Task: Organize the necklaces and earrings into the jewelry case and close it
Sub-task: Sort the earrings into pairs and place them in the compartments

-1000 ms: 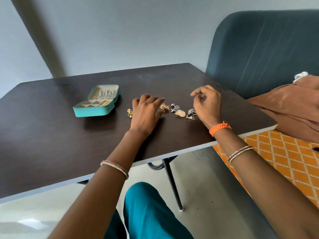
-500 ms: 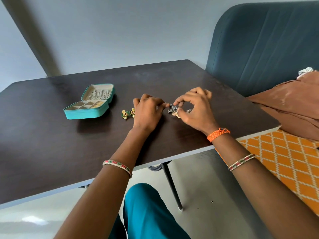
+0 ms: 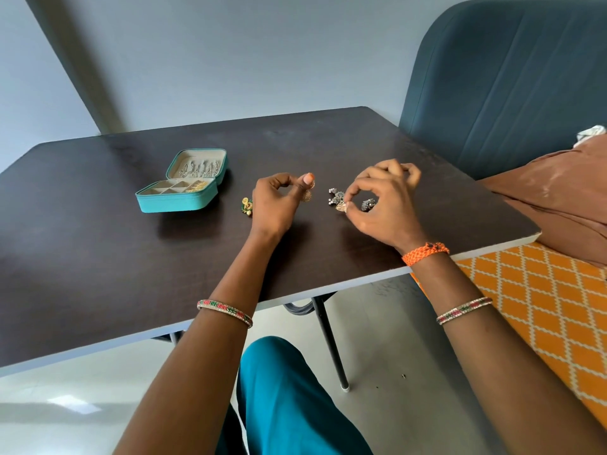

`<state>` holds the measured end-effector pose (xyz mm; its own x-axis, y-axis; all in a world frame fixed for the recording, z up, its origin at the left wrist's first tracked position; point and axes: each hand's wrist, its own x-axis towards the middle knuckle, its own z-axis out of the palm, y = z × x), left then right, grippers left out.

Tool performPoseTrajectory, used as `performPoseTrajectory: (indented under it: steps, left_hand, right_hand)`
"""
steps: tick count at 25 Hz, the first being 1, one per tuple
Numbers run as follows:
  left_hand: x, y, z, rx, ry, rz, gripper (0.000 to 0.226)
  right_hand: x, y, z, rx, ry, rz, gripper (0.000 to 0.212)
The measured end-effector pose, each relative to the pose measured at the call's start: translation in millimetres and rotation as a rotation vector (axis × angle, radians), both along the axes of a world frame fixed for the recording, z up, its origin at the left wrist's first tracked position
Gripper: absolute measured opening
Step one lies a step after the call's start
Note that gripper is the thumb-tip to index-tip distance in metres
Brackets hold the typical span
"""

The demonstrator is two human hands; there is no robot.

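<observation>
The left hand covers most of a small gold earring, so its shape cannot be told; a green and gold piece is half hidden behind the same wrist. The right hand hides part of the silver earrings near the table's right edge; the pieces inside the case are too small to tell apart; the table's left corners are cut off by the frame.

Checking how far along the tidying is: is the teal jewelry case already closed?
No. The teal jewelry case lies on the table with its lid swung back, showing the compartments.
</observation>
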<state>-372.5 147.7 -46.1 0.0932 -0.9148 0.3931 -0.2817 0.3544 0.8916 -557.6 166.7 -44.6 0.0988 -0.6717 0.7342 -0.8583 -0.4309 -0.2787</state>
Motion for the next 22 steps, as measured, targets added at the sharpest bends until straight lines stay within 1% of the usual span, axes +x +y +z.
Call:
performPoseTrajectory:
  steps: [5,8,11,12,14,17,19,22]
  left_hand:
    - [-1.6,0.3,0.8,-0.094,-0.119,0.041,0.025]
    - [-1.7,-1.8,0.0,-0.083,-0.11,0.045,0.021]
    - [-2.8,-2.7,-1.4,-0.071,-0.111,0.045,0.019]
    - [-3.1,-2.1,-1.2,-0.067,-0.096,0.048,0.019]
    - [-2.6,0.7,0.4,-0.051,0.0,0.047,0.02]
    - [4.2,10.8,5.4,-0.052,0.148,0.034,0.016]
    - [11.0,22.3,7.8,-0.039,0.217,-0.008,0.016]
    - [22.1,33.4,8.9,-0.005,0.258,-0.032,0.016]
  right_hand:
    - [2.7,1.8,-4.6,0.098,0.179,0.033,0.015]
    - [-0.5,-1.5,-6.4,0.163,0.165,0.043,0.015]
    - [0.1,-2.0,-5.6,0.163,0.113,0.045,0.011]
    - [1.3,-2.5,-4.2,0.162,0.045,0.049,0.009]
    - [1.6,-2.3,-1.1,0.177,-0.149,0.093,0.008]
    - [6.5,2.1,7.5,0.223,-0.534,0.302,0.013]
    - [16.3,8.9,15.7,0.282,-0.795,0.418,0.015]
    - [34.6,14.2,23.2,0.432,-1.055,0.525,0.016]
